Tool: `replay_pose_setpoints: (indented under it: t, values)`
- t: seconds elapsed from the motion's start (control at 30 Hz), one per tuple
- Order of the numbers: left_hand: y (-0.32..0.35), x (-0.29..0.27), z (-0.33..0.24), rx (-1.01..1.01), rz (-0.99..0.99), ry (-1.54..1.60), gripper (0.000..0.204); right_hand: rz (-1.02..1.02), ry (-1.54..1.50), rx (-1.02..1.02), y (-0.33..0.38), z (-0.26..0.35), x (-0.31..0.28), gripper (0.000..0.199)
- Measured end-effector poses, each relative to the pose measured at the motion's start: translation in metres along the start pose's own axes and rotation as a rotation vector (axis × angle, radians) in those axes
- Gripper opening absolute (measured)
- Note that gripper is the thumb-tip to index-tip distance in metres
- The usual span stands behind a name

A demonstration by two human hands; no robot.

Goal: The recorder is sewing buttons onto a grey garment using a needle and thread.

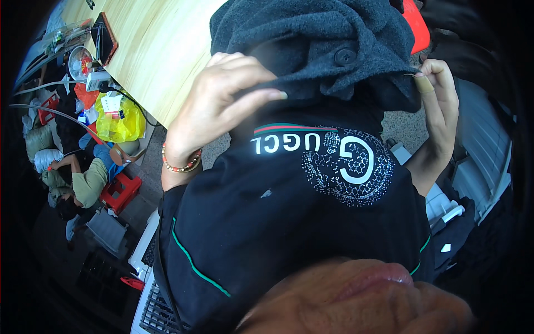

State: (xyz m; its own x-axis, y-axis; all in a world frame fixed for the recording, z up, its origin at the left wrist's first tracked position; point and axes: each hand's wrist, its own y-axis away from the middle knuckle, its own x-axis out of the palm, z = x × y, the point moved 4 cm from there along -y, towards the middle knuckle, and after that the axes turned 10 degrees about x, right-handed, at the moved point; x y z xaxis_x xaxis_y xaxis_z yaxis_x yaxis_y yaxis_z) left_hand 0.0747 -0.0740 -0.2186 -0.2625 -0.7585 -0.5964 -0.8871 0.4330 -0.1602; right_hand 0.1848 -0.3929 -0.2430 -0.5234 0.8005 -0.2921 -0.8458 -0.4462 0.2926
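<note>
A dark grey woollen garment [311, 44] with a round black button [345, 56] is held up against my chest, over my black top [267, 222] with green piping and a sparkly white print. My left hand [222, 106], with a red and white bead bracelet on its wrist, grips the garment's lower left edge, fingers curled over the cloth. My right hand [439, 111] pinches the garment's right edge between thumb and a finger wrapped in tan tape.
A pale wooden table [161, 50] runs behind at the upper left, with a tablet and cables on its end. Below it sit a yellow plastic bag [119, 119], a red crate [119, 192] and a seated person [83, 178]. White plastic crates [478, 150] stand at the right.
</note>
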Motion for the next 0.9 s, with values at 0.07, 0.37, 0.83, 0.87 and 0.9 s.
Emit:
replay_pose_setpoints:
  t: [0.07, 0.37, 0.83, 0.87, 0.9]
  values:
    - [0.005, -0.006, 0.0, -0.076, -0.073, 0.157, 0.011, 0.068, -0.032, 0.038, 0.01, 0.002, -0.003, 0.012]
    - [0.028, -0.006, 0.015, -0.264, -0.04, 0.292, 0.009, 0.255, 0.185, -0.097, 0.018, 0.017, 0.014, 0.03]
    - [0.042, -0.002, 0.012, -0.452, -0.287, 0.757, 0.012, 0.174, 0.133, 0.027, 0.017, 0.012, 0.02, 0.024]
    - [0.034, 0.0, 0.011, -0.441, -0.304, 0.793, 0.012, 0.169, 0.137, 0.028, 0.018, 0.014, 0.015, 0.024]
    - [0.024, 0.003, 0.003, -0.363, -0.356, 0.861, 0.013, 0.148, 0.191, -0.1, 0.018, 0.021, 0.011, 0.025]
